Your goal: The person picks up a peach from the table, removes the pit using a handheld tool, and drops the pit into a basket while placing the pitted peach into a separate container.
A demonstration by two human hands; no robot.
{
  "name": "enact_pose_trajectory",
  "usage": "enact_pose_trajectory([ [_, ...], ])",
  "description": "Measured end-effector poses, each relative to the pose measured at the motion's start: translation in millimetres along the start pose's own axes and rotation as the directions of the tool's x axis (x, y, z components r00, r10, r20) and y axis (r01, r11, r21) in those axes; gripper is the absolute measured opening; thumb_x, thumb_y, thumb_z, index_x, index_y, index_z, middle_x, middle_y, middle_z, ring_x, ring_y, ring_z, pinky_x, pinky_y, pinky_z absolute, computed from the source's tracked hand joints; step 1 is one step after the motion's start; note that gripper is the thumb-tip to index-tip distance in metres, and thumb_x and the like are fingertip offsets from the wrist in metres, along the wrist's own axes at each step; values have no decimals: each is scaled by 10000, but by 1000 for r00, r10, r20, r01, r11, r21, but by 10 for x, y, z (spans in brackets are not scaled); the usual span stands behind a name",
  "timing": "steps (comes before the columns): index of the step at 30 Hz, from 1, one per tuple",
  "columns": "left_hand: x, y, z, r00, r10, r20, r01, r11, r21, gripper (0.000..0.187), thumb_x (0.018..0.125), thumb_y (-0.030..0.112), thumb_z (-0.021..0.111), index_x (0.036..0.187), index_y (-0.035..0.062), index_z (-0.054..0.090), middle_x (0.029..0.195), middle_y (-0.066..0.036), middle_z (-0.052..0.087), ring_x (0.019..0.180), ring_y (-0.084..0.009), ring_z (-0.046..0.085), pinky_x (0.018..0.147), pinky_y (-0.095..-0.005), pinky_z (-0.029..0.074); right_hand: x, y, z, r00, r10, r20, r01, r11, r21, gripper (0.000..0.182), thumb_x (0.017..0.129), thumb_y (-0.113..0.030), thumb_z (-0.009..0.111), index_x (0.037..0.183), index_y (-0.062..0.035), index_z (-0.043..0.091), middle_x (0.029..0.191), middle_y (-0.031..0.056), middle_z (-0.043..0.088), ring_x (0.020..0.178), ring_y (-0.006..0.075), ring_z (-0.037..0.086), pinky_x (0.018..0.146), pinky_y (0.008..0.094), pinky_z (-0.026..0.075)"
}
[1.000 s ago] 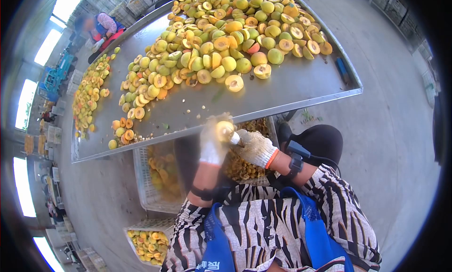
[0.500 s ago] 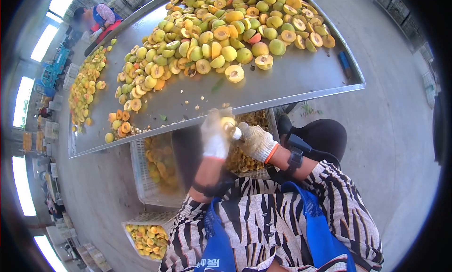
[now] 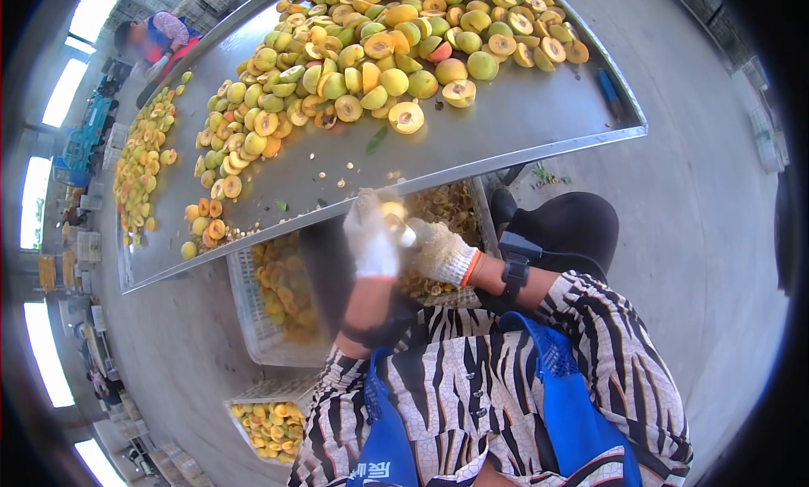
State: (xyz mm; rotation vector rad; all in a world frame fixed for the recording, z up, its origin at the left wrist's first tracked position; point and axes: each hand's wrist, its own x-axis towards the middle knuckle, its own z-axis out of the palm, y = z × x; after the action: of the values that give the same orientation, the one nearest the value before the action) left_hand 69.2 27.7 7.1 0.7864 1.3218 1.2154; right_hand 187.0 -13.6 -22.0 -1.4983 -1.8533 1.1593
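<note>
My left hand (image 3: 371, 238), in a pale work glove with an orange cuff, is closed around a yellow peach half (image 3: 393, 211). It is just below the near edge of the metal table (image 3: 506, 139). My right hand (image 3: 440, 249), gloved the same way, is closed on a small tool with a white end (image 3: 409, 236) that meets the fruit. Motion blur hides the tool's working tip. Beneath both hands stands a crate (image 3: 484, 213) holding brown, stone-like scraps (image 3: 447, 209).
Halved peaches (image 3: 371, 74) are heaped on the table, with a blue-handled object (image 3: 608, 89) at its right edge. Crates of peach halves stand left of my legs (image 3: 238, 276) and lower down (image 3: 229, 411). A person (image 3: 164, 40) is at the far left end.
The view has shifted slightly, so the table and fruit sit a little further left. Both hands stay together at the peach half, and the left is still blurred by movement.
</note>
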Motion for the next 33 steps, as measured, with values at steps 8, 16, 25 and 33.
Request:
enact_pose_trajectory([
  [8, 161, -36, -135, 991, -116, 70, 134, 909, -394, 377, 1010, 316, 404, 967, -11, 587, 854, -165, 628, 754, -302, 619, 687, -411, 535, 45, -106, -149, 1000, 18, 14, -18, 999, 30, 295, 856, -194, 585, 1129, -85, 595, 981, 205, 674, 919, 411, 635, 789, 480, 518],
  [16, 93, 13, -102, 998, -42, 38, 49, 975, -216, 391, 1019, 324, 392, 960, -7, 590, 847, -154, 632, 753, -290, 625, 687, -401, 547, 67, -21, -107, 999, 36, 31, -36, 999, 4, 271, 840, -202, 600, 1081, -78, 600, 953, 199, 675, 921, 404, 635, 790, 467, 514],
  [25, 144, 64, -225, 996, -52, 75, 70, 961, -268, 405, 1023, 321, 380, 953, -15, 595, 842, -164, 637, 732, -278, 627, 681, -385, 541, 21, -94, -253, 1000, 22, -8, -22, 999, 28, 204, 878, -230, 564, 1012, -85, 618, 921, 192, 674, 878, 394, 643, 773, 463, 511],
  [33, 60, -23, -115, 988, -91, 124, 124, 950, -287, 407, 1025, 326, 400, 984, -33, 587, 848, -171, 635, 729, -280, 627, 706, -386, 538, 18, -98, -228, 995, 93, 27, -93, 996, -18, 234, 862, -213, 586, 1065, -98, 602, 945, 200, 678, 902, 404, 639, 770, 487, 509],
])
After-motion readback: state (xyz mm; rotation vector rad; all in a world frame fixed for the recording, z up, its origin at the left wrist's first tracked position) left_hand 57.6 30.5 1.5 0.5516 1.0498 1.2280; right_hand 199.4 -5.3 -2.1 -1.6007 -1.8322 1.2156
